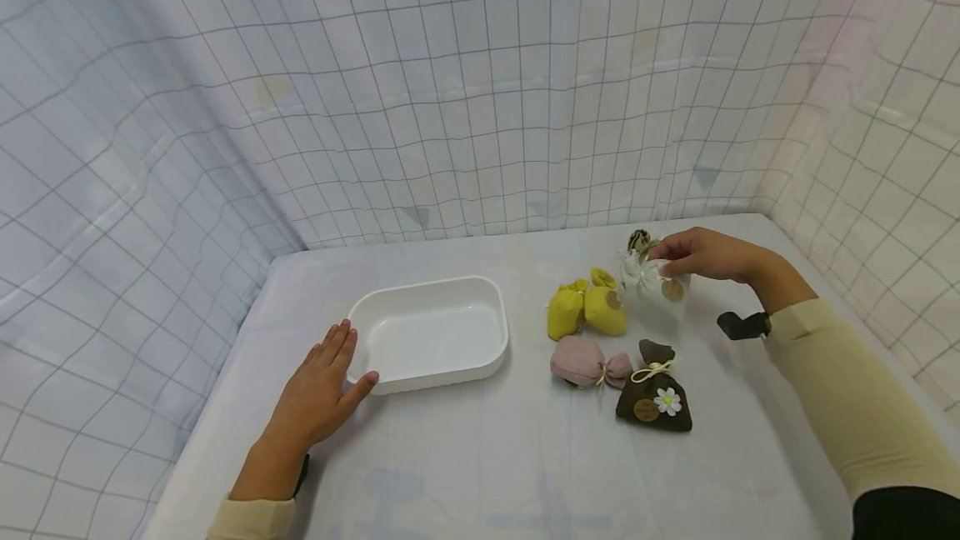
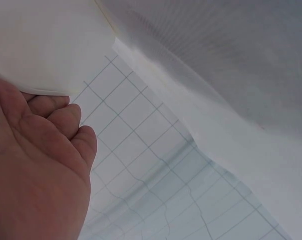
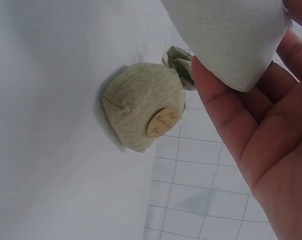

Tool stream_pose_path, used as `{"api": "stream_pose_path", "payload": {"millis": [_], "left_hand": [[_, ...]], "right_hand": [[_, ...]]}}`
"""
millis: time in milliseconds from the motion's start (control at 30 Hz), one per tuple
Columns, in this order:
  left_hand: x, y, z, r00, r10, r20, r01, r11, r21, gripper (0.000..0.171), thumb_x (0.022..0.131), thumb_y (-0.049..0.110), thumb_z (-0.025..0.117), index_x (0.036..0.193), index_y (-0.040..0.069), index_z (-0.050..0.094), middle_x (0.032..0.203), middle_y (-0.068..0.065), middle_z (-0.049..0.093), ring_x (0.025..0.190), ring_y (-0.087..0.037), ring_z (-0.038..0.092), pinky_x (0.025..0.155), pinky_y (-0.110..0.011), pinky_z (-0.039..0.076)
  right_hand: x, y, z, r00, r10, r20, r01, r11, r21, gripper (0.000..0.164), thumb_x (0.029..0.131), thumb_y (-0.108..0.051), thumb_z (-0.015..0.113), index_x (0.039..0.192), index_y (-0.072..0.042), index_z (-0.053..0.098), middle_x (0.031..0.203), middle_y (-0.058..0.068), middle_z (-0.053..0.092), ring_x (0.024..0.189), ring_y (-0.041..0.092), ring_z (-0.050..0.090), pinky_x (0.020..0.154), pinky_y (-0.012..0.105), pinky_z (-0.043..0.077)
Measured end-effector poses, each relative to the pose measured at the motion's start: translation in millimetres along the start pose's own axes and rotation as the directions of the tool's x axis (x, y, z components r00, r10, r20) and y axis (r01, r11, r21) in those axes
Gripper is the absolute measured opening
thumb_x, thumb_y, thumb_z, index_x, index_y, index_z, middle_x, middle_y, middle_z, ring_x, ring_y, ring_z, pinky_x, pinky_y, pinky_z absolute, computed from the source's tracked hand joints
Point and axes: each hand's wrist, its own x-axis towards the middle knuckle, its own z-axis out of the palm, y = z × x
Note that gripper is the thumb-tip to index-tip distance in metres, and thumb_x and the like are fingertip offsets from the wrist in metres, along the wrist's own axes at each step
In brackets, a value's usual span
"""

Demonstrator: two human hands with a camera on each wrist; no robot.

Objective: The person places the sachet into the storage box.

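Note:
My right hand (image 1: 712,255) pinches a small white cloth pouch (image 1: 654,288) with a round tag at the back right of the table. In the right wrist view the white pouch (image 3: 236,40) hangs between thumb and fingers, and an olive drawstring pouch (image 3: 140,102) with a round wooden tag sits on the cloth beside it. At the left end of a white oval-cornered tray (image 1: 435,336), my left hand (image 1: 318,386) rests with its fingers straight along the rim and the thumb at the front corner. Nothing lies in the tray.
Between tray and right arm lie two yellow pouches (image 1: 566,312), a pink pouch (image 1: 576,362) on its side and a dark brown pouch (image 1: 656,390) with a white flower. A white cloth (image 1: 457,457) covers the table. Checked curtains (image 1: 480,107) hang behind and on both sides.

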Motion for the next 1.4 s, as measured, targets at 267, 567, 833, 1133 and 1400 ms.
{"api": "stream_pose_path", "payload": {"millis": [267,567,833,1133,1400], "left_hand": [[-0.4,1.9,-2.1,1.000,0.001,0.003,-0.001,1.000,-0.008,0.084,0.100,0.053,0.051,0.152,-0.008,0.027,0.161,-0.023,0.021,0.149,-0.037,0.017,0.116,-0.056,0.020],[0.8,1.8,-1.9,1.000,-0.004,0.002,0.004,1.000,-0.003,0.084,0.100,0.053,0.051,0.152,-0.008,0.027,0.160,-0.023,0.022,0.148,-0.038,0.018,0.116,-0.056,0.021],[0.4,1.5,-1.6,1.000,-0.002,0.000,0.002,1.000,-0.007,0.084,0.100,0.053,0.051,0.152,-0.008,0.027,0.160,-0.024,0.022,0.148,-0.038,0.018,0.115,-0.057,0.021],[0.0,2.1,-0.6,1.000,0.011,-0.016,-0.011,1.000,-0.010,0.083,0.100,0.052,0.052,0.151,-0.009,0.029,0.159,-0.024,0.024,0.149,-0.037,0.017,0.116,-0.056,0.020],[-0.5,2.3,-2.2,1.000,0.000,-0.007,0.000,1.000,-0.011,0.084,0.100,0.052,0.052,0.152,-0.009,0.028,0.159,-0.024,0.023,0.148,-0.038,0.017,0.116,-0.056,0.020]], "right_hand": [[11,-21,2,0.999,-0.025,-0.040,0.026,0.999,0.022,0.029,0.096,-0.014,0.066,0.122,-0.002,0.065,0.119,0.009,0.066,0.107,0.020,0.058,0.093,0.036,0.047],[43,-32,15,0.994,-0.081,-0.069,0.088,0.991,0.101,0.030,0.097,-0.016,0.066,0.122,0.000,0.064,0.112,0.011,0.066,0.105,0.022,0.059,0.095,0.034,0.047],[72,-53,34,0.995,-0.089,-0.055,0.096,0.984,0.150,0.029,0.097,-0.016,0.066,0.121,0.000,0.063,0.108,0.012,0.065,0.097,0.022,0.058,0.090,0.036,0.047],[102,-84,58,0.993,-0.114,-0.037,0.119,0.967,0.226,0.028,0.096,-0.012,0.066,0.121,0.000,0.063,0.108,0.012,0.064,0.094,0.024,0.060,0.085,0.035,0.051],[124,-111,85,0.993,-0.108,-0.039,0.114,0.958,0.263,0.027,0.095,-0.010,0.067,0.120,-0.001,0.064,0.108,0.010,0.065,0.092,0.021,0.059,0.080,0.032,0.053]]}}
